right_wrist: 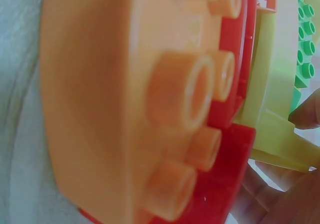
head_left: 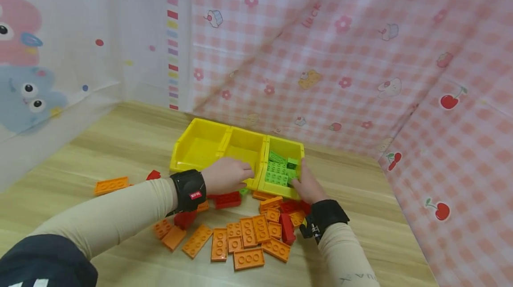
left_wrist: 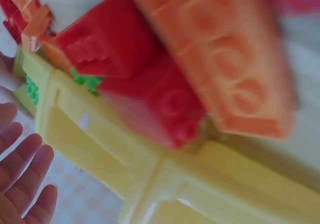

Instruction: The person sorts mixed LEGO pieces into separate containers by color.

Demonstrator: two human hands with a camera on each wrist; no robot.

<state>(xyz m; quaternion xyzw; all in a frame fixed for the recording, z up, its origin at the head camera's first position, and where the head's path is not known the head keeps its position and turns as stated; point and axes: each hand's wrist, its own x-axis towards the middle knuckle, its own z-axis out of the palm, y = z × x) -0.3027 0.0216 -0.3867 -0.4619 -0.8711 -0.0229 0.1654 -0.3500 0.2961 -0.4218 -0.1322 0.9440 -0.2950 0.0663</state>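
Note:
A yellow three-compartment bin stands near the back of the wooden table. Green toy building bricks lie in its right compartment. My right hand grips the bin's right wall; in the right wrist view, the thumb is over the rim and fingers are outside. Over the front of the middle compartment hovers my left hand. Its fingers are spread and hold nothing in the left wrist view. Orange bricks and red bricks lie in front of the bin.
One orange brick lies apart at the left, with a red brick nearby. A small green piece sits at the bin's front edge. Patterned cloth walls rise behind and at both sides of the table.

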